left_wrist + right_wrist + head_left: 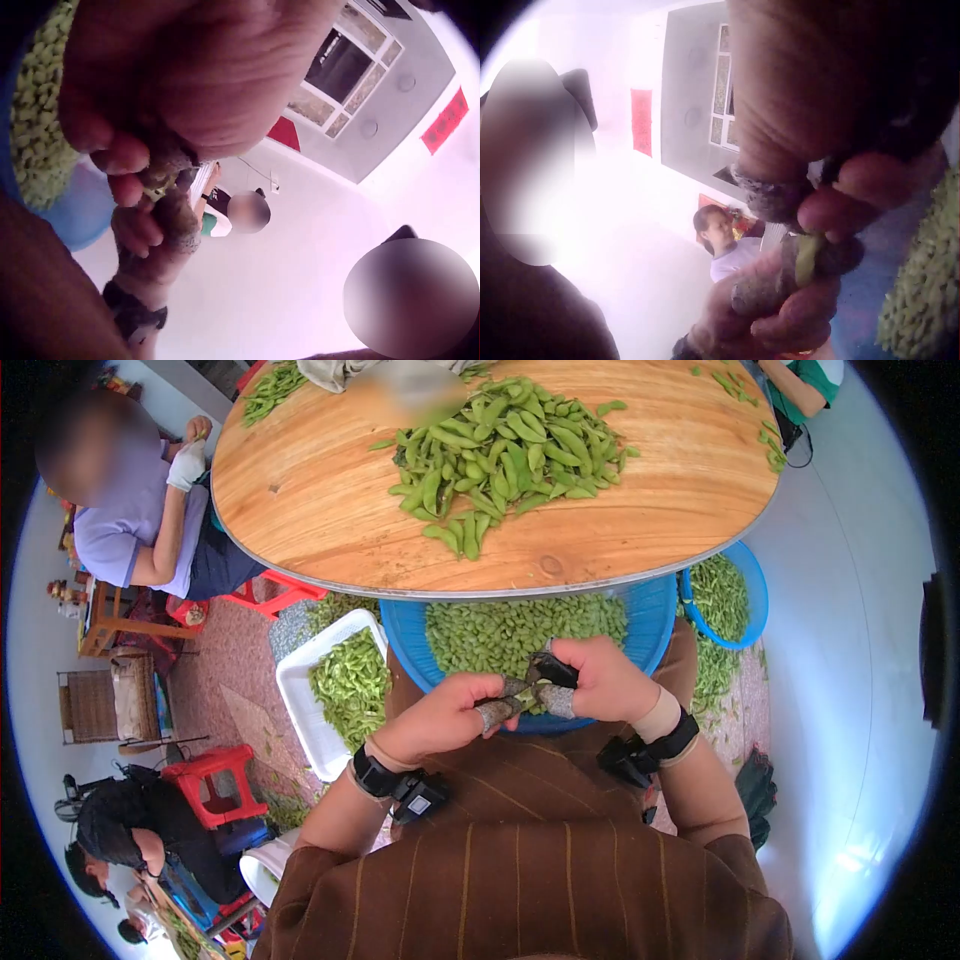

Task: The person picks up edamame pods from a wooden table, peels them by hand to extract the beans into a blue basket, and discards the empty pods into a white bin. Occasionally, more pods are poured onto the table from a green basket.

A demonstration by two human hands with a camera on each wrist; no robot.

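Note:
Over a wide blue basin (655, 635) of shelled green soybeans (510, 632), two hands meet fingertip to fingertip. The left hand (445, 715) and the right hand (612, 682) pinch one green soybean pod (807, 259) between thumbs and fingers. Worn grey coverings wrap some of the fingertips, and a black piece is on the right hand near its thumb. In the left wrist view, only a bit of the pod (159, 184) shows between the fingers; the rest is hidden.
A wooden table (320, 510) with a heap of pods (510, 455) stands ahead. Left of the basin is a white tub (310, 735) of pods; a smaller blue basket (757, 595) sits right. A person (130, 545) sits at the table's left, near red stools (215, 780).

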